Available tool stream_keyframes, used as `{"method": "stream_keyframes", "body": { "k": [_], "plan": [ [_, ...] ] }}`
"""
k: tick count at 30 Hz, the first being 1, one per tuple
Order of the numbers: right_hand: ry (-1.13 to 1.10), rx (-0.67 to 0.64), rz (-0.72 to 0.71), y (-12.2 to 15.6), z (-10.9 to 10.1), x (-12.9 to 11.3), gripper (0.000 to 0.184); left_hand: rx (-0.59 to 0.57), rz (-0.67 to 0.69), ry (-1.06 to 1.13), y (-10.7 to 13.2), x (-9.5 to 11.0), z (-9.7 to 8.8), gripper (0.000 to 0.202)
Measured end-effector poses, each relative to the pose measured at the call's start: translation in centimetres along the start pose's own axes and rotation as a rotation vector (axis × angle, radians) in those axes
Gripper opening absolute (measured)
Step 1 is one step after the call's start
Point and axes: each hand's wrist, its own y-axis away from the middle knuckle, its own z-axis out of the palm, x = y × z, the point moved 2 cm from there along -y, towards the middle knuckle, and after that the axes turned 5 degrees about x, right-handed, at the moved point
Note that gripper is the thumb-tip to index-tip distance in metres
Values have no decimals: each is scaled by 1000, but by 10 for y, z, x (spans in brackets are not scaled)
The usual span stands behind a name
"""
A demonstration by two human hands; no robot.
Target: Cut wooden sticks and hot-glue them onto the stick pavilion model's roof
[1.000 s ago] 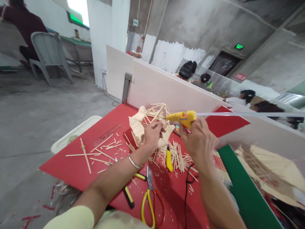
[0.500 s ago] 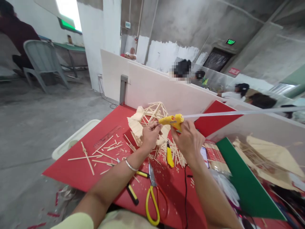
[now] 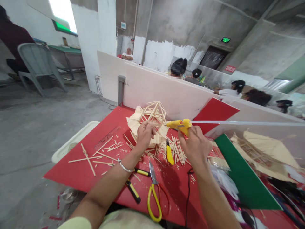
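"How far along are we?"
"Partly, we judge. The stick structure stands on the red table, toward the white partition, just beyond our left hand. Its lower sides are closed with pale sticks packed side by side."

"And what looks unfinished to us?"
"The upper part, we think: it is an open frame, with gaps between its bars. Plenty of loose sticks lie near our right hand, and a crossed pair lies well apart on the left."

"How are our fingers?"
"On the left the fingertips are drawn together in front of the structure; we cannot tell whether something thin is pinched there. On the right they are wrapped around the yellow glue gun, whose nozzle points toward the left fingertips without touching them."

"So the joining is underway?"
"We take it so. The scissors and the yellow cutter lie untouched, so we are not trimming at this moment."
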Motion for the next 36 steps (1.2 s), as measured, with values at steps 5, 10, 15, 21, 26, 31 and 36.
{"method": "stream_keyframes", "body": {
  "k": [5, 10, 15, 21, 26, 31, 36],
  "plan": [
    [-43, -224, 189, 57, 5, 49, 42, -94, 90, -253, 21, 0, -11, 44],
    [-186, -297, 413, 125, -13, 74, 46, -93, 273, -364, 39, 2, -13, 20],
    [-315, -282, 493, 173, -45, 55, 24, -165, 150, -372, 59, -2, -12, 8],
    [44, -516, 601, 213, -33, 27, 29, -280, 130, -512, 84, -25, -23, 40],
    [144, -727, 628, 241, 9, 25, 35, -197, 224, -521, 86, -18, -36, 10],
    [53, -809, 535, 227, 18, 41, 39, 48, 487, -622, 64, 19, -57, 10],
    [-232, -535, 321, 158, -13, 21, 32, 107, 598, -772, 18, 16, -82, 15]
  ]
}}
